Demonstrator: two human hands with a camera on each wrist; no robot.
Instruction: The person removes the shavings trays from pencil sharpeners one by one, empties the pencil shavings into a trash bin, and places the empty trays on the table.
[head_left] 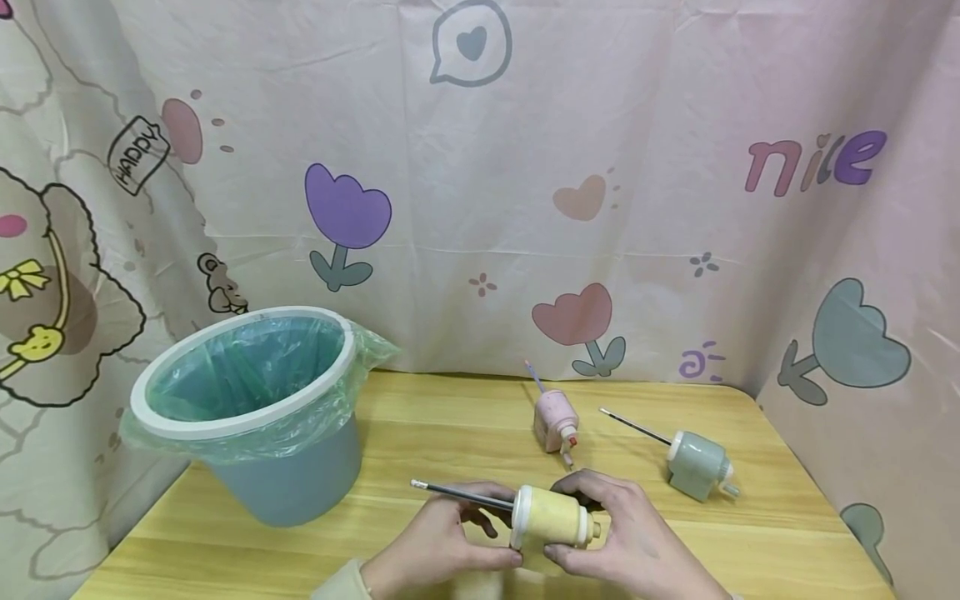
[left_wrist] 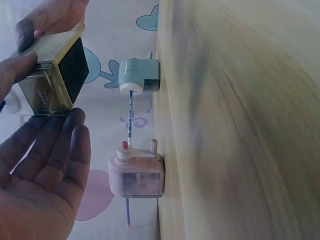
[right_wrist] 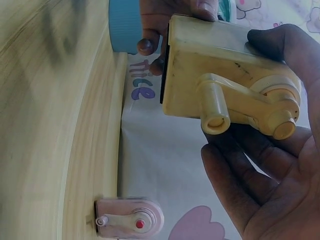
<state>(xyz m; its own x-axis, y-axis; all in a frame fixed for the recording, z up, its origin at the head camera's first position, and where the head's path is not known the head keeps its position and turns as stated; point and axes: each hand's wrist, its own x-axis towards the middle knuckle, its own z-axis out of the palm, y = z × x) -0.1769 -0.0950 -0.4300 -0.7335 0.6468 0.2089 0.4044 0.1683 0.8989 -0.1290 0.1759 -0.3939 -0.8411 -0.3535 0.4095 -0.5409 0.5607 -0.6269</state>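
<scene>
Yellow boxy plastic crank sharpener (head_left: 553, 517): raised, near centre.
Left hand (head_left: 442, 537): thumb and fingers pinch its left side.
Right hand (head_left: 630, 529): pinches its right side.
Step, seemingly: steadying; next calls for firm grip.
Count: one blue round plastic bin (head_left: 288, 487), left; three sharpeners (yellow, pink boxy plastic one (head_left: 557, 415), grey-green boxy plastic one (head_left: 696, 465)); three slender pencils (head_left: 472, 498).

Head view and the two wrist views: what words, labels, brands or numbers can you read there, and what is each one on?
"HAPPY": on the patterned cloth, at the left.
"nice": on the cloth, at the right.
Marks on the yellow pencil sharpener's clear drawer: too blurred to read.
Marks on the gray-green sharpener's pencil: too small.
</scene>
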